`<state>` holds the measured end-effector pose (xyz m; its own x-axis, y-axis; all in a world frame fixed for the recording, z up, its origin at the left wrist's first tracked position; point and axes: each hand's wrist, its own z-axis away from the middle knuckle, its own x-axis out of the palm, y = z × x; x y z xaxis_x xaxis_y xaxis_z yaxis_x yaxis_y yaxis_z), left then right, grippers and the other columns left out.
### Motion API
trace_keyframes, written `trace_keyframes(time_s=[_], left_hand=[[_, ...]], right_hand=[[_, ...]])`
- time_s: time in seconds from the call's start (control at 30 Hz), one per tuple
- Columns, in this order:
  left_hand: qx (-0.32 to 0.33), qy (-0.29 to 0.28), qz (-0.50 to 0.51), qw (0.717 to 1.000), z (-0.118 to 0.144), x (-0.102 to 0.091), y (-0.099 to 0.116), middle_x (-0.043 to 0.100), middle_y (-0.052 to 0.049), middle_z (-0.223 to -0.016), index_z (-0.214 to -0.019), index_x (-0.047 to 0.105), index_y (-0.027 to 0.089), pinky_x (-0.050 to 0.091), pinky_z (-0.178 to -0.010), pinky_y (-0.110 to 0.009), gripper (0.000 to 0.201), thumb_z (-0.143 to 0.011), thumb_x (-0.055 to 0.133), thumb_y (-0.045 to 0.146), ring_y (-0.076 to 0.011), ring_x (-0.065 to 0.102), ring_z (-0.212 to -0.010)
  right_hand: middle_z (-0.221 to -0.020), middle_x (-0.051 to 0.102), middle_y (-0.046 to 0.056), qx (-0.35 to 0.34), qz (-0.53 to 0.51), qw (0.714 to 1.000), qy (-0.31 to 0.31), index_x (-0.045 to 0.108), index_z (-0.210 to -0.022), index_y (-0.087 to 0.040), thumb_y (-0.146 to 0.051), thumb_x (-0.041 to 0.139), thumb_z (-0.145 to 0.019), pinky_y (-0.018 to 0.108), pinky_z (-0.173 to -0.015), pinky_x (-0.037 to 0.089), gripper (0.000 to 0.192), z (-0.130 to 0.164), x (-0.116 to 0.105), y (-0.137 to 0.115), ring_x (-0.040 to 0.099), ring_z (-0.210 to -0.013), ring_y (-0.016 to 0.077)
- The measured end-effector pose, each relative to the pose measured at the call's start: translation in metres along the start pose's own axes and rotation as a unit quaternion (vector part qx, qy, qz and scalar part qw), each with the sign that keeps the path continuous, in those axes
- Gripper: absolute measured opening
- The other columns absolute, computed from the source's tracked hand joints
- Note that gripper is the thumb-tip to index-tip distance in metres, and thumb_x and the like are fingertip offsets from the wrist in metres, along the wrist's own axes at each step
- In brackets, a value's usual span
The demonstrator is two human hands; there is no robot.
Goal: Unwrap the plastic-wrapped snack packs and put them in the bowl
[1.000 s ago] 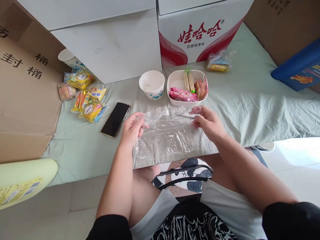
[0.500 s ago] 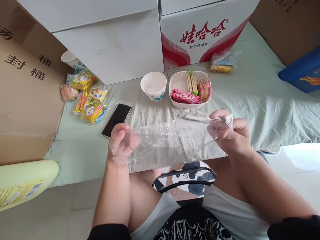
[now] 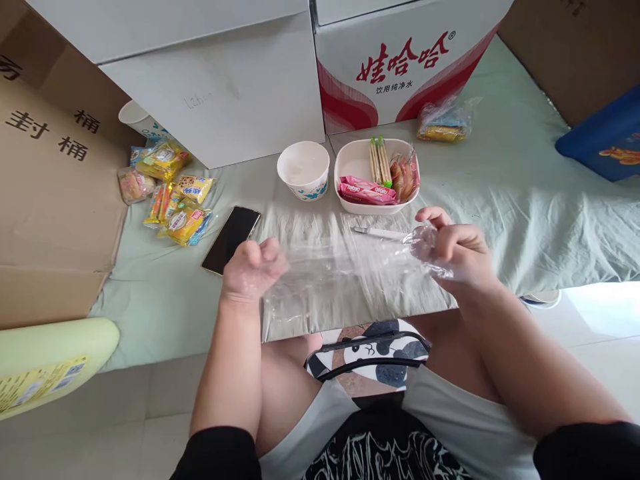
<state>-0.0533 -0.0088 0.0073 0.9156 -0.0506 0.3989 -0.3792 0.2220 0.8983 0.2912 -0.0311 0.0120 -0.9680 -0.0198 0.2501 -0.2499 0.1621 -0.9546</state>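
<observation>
Both hands are curled into fists on a clear plastic bag (image 3: 345,277) in the middle of the frame. The left hand (image 3: 250,267) grips its left end and the right hand (image 3: 457,250) bunches up its right end. The bag is stretched between them over a pale green cloth (image 3: 525,200). Big boxes (image 3: 220,87) stand along the top.

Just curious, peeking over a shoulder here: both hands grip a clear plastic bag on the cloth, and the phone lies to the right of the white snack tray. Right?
Not quite. In the head view the phone lies left of the white snack tray, beyond the paper bowl. Left hand and right hand do grip the clear plastic bag.
</observation>
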Motion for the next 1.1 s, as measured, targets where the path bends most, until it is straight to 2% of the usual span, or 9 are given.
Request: trace_keyframes(time_s=[0.13,0.27,0.37,0.5,0.63,0.73,0.87,0.97,1.1], left_hand=[[-0.009,0.05,-0.104,0.993,-0.012,0.007,-0.008,0.064,-0.006,-0.073,-0.052,0.072,0.017,0.046,-0.059,-0.025,0.003,-0.052,0.074,0.017,-0.0117,0.056,-0.064],[0.022,0.038,-0.084,0.995,-0.015,0.014,-0.009,0.065,-0.008,-0.076,-0.056,0.077,0.017,0.054,-0.068,-0.03,0.016,-0.059,0.068,0.03,-0.017,0.063,-0.072],[0.045,0.052,-0.095,0.993,-0.013,0.013,-0.009,0.064,-0.008,-0.077,-0.056,0.074,0.017,0.056,-0.068,-0.032,0.03,-0.068,0.069,0.044,-0.0193,0.066,-0.075],[0.061,0.062,-0.135,0.987,-0.011,0.012,-0.01,0.063,-0.003,-0.088,-0.066,0.072,0.018,0.055,-0.059,-0.027,0.022,-0.057,0.087,0.031,-0.0163,0.067,-0.074],[0.043,0.081,-0.125,0.988,-0.01,0.013,-0.009,0.064,-0.001,-0.094,-0.084,0.072,0.02,0.052,-0.054,-0.021,0.038,-0.052,0.091,0.028,-0.0127,0.066,-0.074],[-0.014,0.114,-0.151,0.982,-0.011,0.014,-0.009,0.065,-0.001,-0.096,-0.094,0.072,0.021,0.049,-0.052,-0.019,0.047,-0.051,0.091,0.026,-0.0126,0.066,-0.073],[-0.047,0.138,-0.181,0.973,-0.012,0.016,-0.011,0.067,-0.002,-0.094,-0.095,0.072,0.02,0.046,-0.052,-0.018,0.046,-0.052,0.089,0.024,-0.0101,0.06,-0.069],[-0.046,0.129,-0.183,0.973,-0.013,0.018,-0.012,0.066,-0.001,-0.09,-0.091,0.073,0.018,0.045,-0.052,-0.019,0.042,-0.052,0.089,0.024,-0.0082,0.055,-0.065],[-0.049,0.122,-0.189,0.973,-0.013,0.021,-0.012,0.066,-0.001,-0.092,-0.091,0.073,0.018,0.045,-0.053,-0.019,0.043,-0.052,0.089,0.025,-0.008,0.057,-0.065]], right_hand=[[-0.09,0.064,0.004,0.034,0.076,0.992,0.098,0.046,-0.049,-0.018,-0.014,0.067,-0.067,0.024,-0.051,0.037,0.028,-0.008,0.001,0.007,0.051,-0.061,0.0072],[-0.105,0.066,0.001,0.089,0.033,0.989,0.116,0.056,-0.071,-0.021,-0.019,0.065,-0.068,0.023,-0.053,0.044,0.009,-0.011,0.003,0.01,0.052,-0.056,0.0036],[-0.118,0.064,0.001,0.142,0.028,0.985,0.093,0.06,-0.103,-0.028,-0.039,0.071,-0.078,0.027,-0.06,0.054,0.029,-0.008,0.005,0.008,0.064,-0.068,0.009],[-0.106,0.067,0.002,0.21,0.099,0.972,0.039,0.051,-0.124,-0.03,-0.057,0.084,-0.071,0.032,-0.067,0.059,0.068,-0.003,0.007,0.008,0.068,-0.074,0.0146],[-0.093,0.068,0.001,0.225,0.14,0.964,0.006,0.049,-0.126,-0.029,-0.062,0.07,-0.083,0.032,-0.067,0.056,0.058,-0.004,0.005,0.015,0.066,-0.071,0.0153],[-0.101,0.067,0.004,0.132,0.236,0.961,0.061,0.056,-0.115,-0.027,-0.049,0.065,-0.088,0.034,-0.069,0.054,0.036,-0.005,0.004,0.019,0.064,-0.075,0.0164],[-0.103,0.062,0.008,-0.184,0.395,0.882,0.177,0.058,-0.101,-0.025,-0.027,0.055,-0.09,0.045,-0.086,0.051,0.012,0.007,0.013,0.012,0.061,-0.096,0.025],[-0.099,0.063,0.007,-0.32,0.442,0.838,0.019,0.058,-0.107,-0.027,-0.023,0.057,-0.09,0.046,-0.087,0.048,0.018,0.024,0.031,0.01,0.062,-0.095,0.026],[-0.124,0.067,0.01,-0.273,0.54,0.766,-0.218,0.062,-0.124,-0.028,-0.023,0.065,-0.092,0.045,-0.096,0.044,0.033,0.04,0.057,0.029,0.061,-0.116,0.0285]])
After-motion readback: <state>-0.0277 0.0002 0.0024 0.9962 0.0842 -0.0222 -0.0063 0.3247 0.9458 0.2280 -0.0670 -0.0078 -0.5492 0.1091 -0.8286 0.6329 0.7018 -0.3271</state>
